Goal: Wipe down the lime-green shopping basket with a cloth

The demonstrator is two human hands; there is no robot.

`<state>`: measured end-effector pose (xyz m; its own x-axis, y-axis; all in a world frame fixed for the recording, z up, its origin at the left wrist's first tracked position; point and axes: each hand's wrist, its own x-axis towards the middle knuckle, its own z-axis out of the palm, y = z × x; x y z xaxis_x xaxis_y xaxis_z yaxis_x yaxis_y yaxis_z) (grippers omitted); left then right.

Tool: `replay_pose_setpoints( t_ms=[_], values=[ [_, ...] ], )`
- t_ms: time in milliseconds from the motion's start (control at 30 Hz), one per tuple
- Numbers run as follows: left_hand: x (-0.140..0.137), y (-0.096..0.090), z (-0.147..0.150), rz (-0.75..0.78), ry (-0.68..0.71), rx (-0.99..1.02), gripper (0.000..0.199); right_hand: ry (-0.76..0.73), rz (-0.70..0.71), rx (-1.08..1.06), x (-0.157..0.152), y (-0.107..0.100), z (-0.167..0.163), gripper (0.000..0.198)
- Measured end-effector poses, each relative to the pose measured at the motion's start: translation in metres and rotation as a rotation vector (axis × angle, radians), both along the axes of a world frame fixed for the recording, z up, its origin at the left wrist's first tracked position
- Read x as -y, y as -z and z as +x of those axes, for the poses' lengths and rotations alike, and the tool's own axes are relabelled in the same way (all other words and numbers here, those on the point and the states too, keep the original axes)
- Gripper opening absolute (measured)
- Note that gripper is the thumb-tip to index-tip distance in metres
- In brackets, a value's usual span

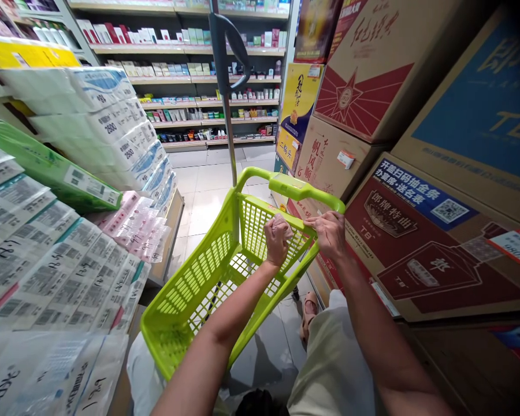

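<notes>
A lime-green plastic shopping cart stands tilted across my view, its basket walls full of slots. My left hand is closed round a crumpled pale pink cloth or tissue, against the slotted panel below the push handle. My right hand is at the right end of that panel, fingers bent over its top edge, near where the handle curves down. No goods show inside the visible part of the basket.
Wrapped tissue packs are stacked at left, liquor cartons at right. A metal pole with a dark grey handle rises by the cart's far corner. Shelves of small boxes and bottles stand behind the tiled floor.
</notes>
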<state>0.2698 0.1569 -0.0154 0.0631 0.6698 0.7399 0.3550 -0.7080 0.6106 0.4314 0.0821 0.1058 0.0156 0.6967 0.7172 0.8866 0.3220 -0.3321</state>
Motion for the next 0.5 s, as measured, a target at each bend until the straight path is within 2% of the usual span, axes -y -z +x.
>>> replay_pose_setpoints(
  t_ms=[67, 167, 233, 300, 433, 500],
  values=[
    [0.005, 0.006, 0.001, 0.022, -0.004, -0.035, 0.028, -0.008, 0.013, -0.018, 0.001, 0.000, -0.002, 0.049],
    [0.016, 0.028, -0.008, 0.027, 0.015, -0.086, 0.020, -0.003, 0.032, -0.034, 0.003, 0.001, -0.004, 0.051],
    [0.020, 0.036, -0.013, 0.052, 0.033, -0.123, 0.019, 0.004, 0.039, -0.029, 0.005, 0.001, -0.004, 0.052],
    [0.019, 0.030, -0.012, 0.076, 0.051, -0.149, 0.022, 0.005, 0.043, -0.024, 0.006, 0.002, -0.004, 0.053],
    [0.016, 0.007, 0.002, 0.052, 0.095, -0.119, 0.018, -0.004, 0.057, -0.074, 0.006, 0.003, -0.005, 0.056],
    [0.020, 0.010, 0.003, 0.044, 0.111, -0.155, 0.017, -0.009, 0.072, -0.123, 0.005, 0.005, -0.006, 0.057]
  ],
)
